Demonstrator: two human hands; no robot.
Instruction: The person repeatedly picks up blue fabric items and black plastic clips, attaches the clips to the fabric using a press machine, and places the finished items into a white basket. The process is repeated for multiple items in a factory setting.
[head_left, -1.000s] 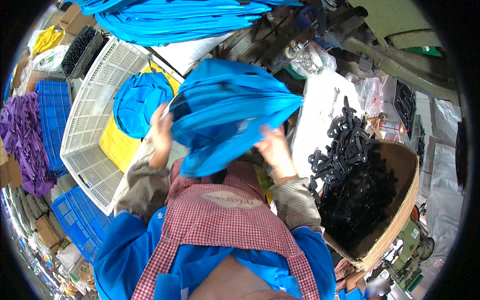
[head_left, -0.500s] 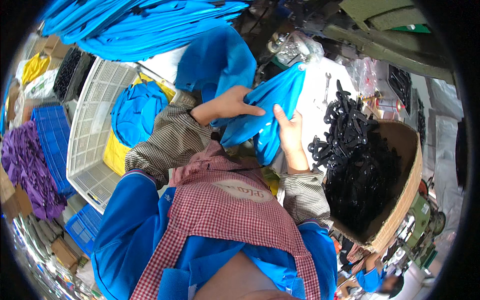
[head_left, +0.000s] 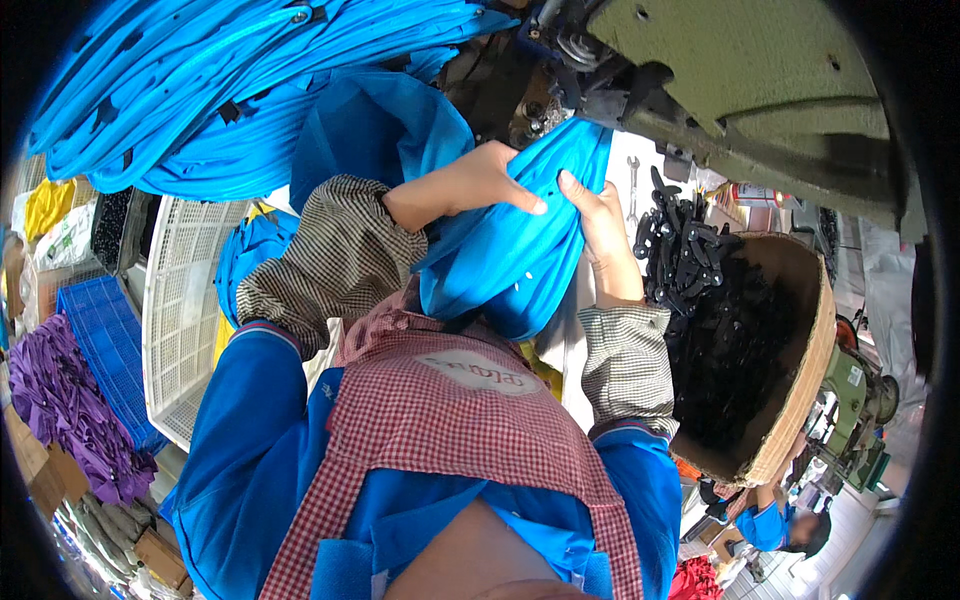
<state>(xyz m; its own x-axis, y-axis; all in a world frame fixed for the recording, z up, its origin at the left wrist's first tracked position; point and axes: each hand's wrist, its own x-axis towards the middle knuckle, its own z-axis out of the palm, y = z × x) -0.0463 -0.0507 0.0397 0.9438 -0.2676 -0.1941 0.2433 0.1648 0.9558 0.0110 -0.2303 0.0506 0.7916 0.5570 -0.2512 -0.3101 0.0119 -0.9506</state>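
Note:
A piece of bright blue fabric [head_left: 510, 255] hangs in folds between my hands, in front of my checked apron. My left hand [head_left: 470, 187] grips its left side, thumb pressed on top and fingers behind the cloth. On the other side my right hand [head_left: 602, 228] pinches the same fabric, thumb up and its fingers partly hidden. The upper end of the cloth reaches toward the green machine [head_left: 745, 80]. Just beyond my left hand stands another blue fabric piece [head_left: 385, 130], curved open.
A large stack of blue fabric pieces [head_left: 230, 90] lies far left. Left of me is a white plastic basket [head_left: 185, 320] with blue cloth. A cardboard box [head_left: 800, 370] of black plastic parts [head_left: 735, 340] stands at right, near a wrench [head_left: 633, 185]. Another person [head_left: 765, 525] sits lower right.
My view has shifted, bringing the green machine and the blue stack further into it. The fabric in my hands is spread wider, and both hands still hold it.

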